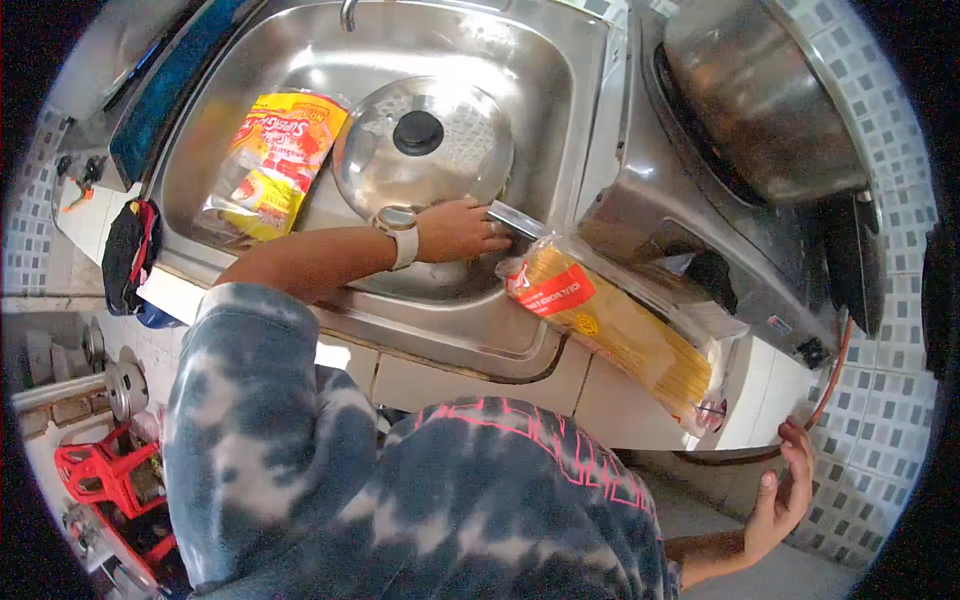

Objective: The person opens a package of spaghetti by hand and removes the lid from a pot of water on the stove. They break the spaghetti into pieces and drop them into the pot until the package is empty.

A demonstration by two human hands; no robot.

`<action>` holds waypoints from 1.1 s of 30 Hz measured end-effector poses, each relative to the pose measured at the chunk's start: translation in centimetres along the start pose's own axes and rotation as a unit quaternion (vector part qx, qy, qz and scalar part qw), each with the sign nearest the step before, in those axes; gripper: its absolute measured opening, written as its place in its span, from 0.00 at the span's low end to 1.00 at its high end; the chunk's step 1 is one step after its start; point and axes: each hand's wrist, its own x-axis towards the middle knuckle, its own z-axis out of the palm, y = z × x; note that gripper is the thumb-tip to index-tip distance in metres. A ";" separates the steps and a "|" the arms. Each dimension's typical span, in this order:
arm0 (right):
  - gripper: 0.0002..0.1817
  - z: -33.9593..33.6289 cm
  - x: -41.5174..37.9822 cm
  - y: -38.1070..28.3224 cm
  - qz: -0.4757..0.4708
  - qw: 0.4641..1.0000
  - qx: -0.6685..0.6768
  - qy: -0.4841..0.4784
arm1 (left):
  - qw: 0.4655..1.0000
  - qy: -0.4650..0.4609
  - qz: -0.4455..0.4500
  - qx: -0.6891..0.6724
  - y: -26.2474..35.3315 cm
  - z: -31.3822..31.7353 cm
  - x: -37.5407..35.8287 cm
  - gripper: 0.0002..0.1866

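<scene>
My left hand (pixel 462 230), with a watch on the wrist, reaches over the front of the sink with its fingers bent together. From its fingertips juts a flat shiny metal strip (pixel 518 219), perhaps a blade; its other end is hidden. Just right of it, a clear pack of spaghetti (pixel 610 325) with a red label lies across the counter edge. Behind the hand, a round metal lid (pixel 420 178) with a black knob sits in the sink. My right hand (pixel 780 500) hangs at the lower right, thumb apart and fingers loosely curved, holding nothing.
The steel sink (pixel 545 90) holds a yellow and red food packet (pixel 275 165) on its left side. A large metal pot (pixel 765 100) stands on the stove (pixel 640 215) at the right. Dark cloth (pixel 130 255) hangs at the left counter edge; a red stool (pixel 105 470) is below.
</scene>
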 end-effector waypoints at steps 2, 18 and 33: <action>0.19 0.2 0.1 0.1 -0.001 1.000 0.012 -0.007 | 0.999 -0.025 0.002 -0.041 0.0 0.1 -0.2 0.12; 0.18 0.7 -0.4 0.7 0.017 0.999 0.025 0.032 | 0.934 0.180 -0.165 -0.261 -2.3 -8.1 -1.8 0.08; 0.16 0.6 0.2 1.6 -0.018 0.993 0.094 0.072 | 0.718 0.668 0.063 -0.185 -7.2 -35.1 18.0 0.08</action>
